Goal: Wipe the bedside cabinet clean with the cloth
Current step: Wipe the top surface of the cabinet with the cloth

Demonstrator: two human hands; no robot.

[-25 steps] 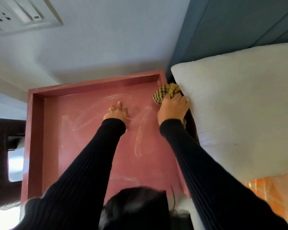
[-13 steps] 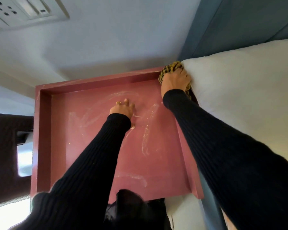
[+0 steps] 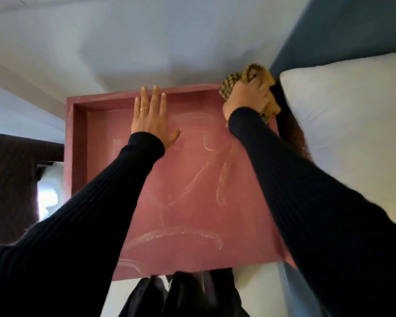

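Two hands are working at the cabinet (image 3: pixel 192 179): our left hand (image 3: pixel 152 120) is lying flat, fingers straight, touching the rear rim at upper centre; our right hand (image 3: pixel 247 99) is clutching the cloth (image 3: pixel 238 78) at the upper-right corner, beside the pillow (image 3: pixel 343 124).

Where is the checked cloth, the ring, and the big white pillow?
cloth (image 3: pixel 249 74), head view, on the checked folds above the right hand.
ring (image 3: pixel 144 109), head view, on the band round a left-hand finger.
pillow (image 3: pixel 352 115), head view, on its white upper face.
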